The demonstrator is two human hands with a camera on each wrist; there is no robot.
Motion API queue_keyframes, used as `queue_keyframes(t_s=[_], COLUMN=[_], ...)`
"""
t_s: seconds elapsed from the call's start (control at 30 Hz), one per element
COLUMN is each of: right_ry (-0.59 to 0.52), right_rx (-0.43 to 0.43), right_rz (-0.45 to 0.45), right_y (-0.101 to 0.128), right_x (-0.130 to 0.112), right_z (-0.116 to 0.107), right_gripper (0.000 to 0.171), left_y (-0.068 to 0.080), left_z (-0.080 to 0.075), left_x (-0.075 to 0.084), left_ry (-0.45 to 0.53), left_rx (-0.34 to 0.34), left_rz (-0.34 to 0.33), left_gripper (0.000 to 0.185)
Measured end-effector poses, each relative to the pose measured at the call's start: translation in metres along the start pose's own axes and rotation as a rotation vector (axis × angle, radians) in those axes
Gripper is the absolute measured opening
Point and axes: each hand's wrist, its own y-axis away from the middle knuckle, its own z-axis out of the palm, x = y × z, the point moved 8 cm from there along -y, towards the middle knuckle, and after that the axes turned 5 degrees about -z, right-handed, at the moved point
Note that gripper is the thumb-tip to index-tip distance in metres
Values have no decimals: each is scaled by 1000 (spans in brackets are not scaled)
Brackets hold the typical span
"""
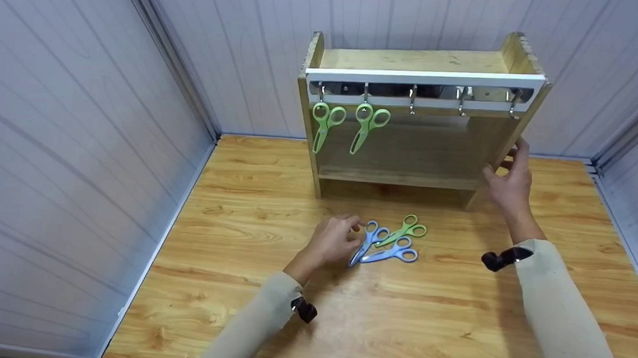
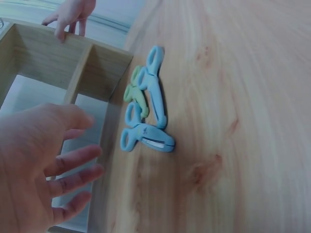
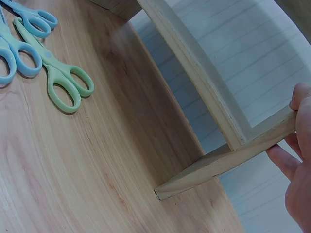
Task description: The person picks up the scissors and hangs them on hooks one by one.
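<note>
My left hand [image 1: 330, 238] hovers over the floor beside a small pile of scissors, its fingers loosely bent and holding nothing. Nearest to it lie blue scissors [image 1: 370, 240], with a second blue pair [image 1: 394, 253] and green scissors [image 1: 405, 229] at their right. In the left wrist view a gap shows between the fingers [image 2: 80, 158] and the pile. My right hand [image 1: 511, 186] grips the right side panel of a wooden shelf unit [image 1: 410, 59], thumb at the front edge. Two green scissors [image 1: 324, 126] [image 1: 365, 128] hang from the two leftmost hooks on its front.
A white-edged rail [image 1: 425, 79] runs across the unit's top front; its three right hooks [image 1: 463, 102] carry nothing. Pale panelled walls [image 1: 111, 137] enclose the wood-patterned surface [image 1: 231, 223] at the left, back and right. Black wrist bands [image 1: 303, 309] sit on both sleeves.
</note>
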Motion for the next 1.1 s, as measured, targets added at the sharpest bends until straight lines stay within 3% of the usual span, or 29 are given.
queue_keyframes(t_s=[0.3,0.77,1.1], right_ry=[-22,0,13], right_rx=[13,-13,-26], right_rz=[-33,-9,8], right_y=[3,1,-1], right_x=[-3,0,0], right_z=[-1,-1,0], right_gripper=[84,85,84], left_y=[5,2,2], left_z=[12,34,37], left_x=[0,-8,-12], left_ry=[-116,-222,-198], left_rx=[13,-90,-106], left_rz=[28,-69,-85], left_gripper=[30,43,40])
